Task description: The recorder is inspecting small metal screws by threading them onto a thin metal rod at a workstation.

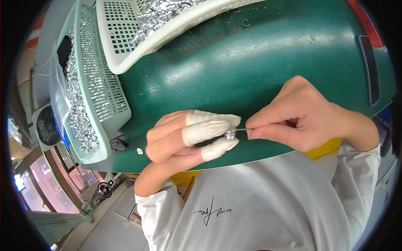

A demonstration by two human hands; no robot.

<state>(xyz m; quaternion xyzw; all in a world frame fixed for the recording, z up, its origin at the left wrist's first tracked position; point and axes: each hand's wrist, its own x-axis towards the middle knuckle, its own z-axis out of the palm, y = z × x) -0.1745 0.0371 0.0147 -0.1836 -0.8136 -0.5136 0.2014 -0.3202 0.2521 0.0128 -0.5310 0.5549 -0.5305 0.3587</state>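
Note:
My left hand [188,136] wears white finger cots on thumb and two fingers and pinches a small silvery metal piece [230,134] over the near edge of the green table [251,62]. My right hand [305,115] is closed on a thin metal pin [243,129] whose tip meets the silvery piece. The two hands nearly touch, just above my white shirt.
A white perforated basket [121,37] of several shiny metal pieces stands at the back. A pale green basket [100,88] with more of them overhangs the table's left edge. A small hook [245,23] lies on the table. A dark strip [370,69] lies at right. A fan [48,127] sits below left.

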